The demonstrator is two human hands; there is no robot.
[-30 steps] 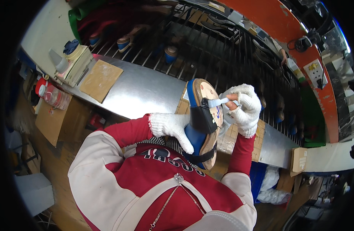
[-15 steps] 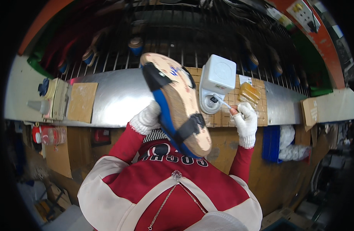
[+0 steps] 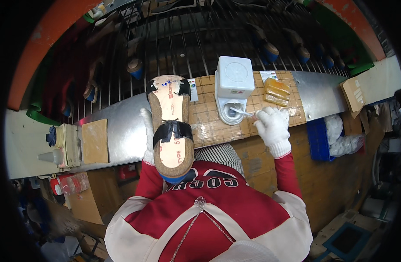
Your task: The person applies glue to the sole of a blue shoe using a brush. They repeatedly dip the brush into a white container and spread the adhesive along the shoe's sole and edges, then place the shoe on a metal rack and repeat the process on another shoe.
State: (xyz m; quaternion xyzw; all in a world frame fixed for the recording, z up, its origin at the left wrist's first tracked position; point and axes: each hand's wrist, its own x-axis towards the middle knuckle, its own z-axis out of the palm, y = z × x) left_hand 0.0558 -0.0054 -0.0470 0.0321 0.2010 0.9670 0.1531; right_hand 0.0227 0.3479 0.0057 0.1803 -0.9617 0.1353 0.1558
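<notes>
Sandal [image 3: 173, 112], probably light, stiff, best gripped by its sides, sits in the left hand [image 3: 148, 140], fingers mostly hidden, while the right hand [image 3: 271, 126] pinches a brush [image 3: 243, 112] at the dispenser [image 3: 236, 77] left of its fingers.

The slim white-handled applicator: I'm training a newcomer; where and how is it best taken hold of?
I'd probably pinch the slim white-handled applicator near the handle's outer end, coming from the right: that end juts past the rim of the white plastic dispenser's round cup, while the other dips inside.
</notes>
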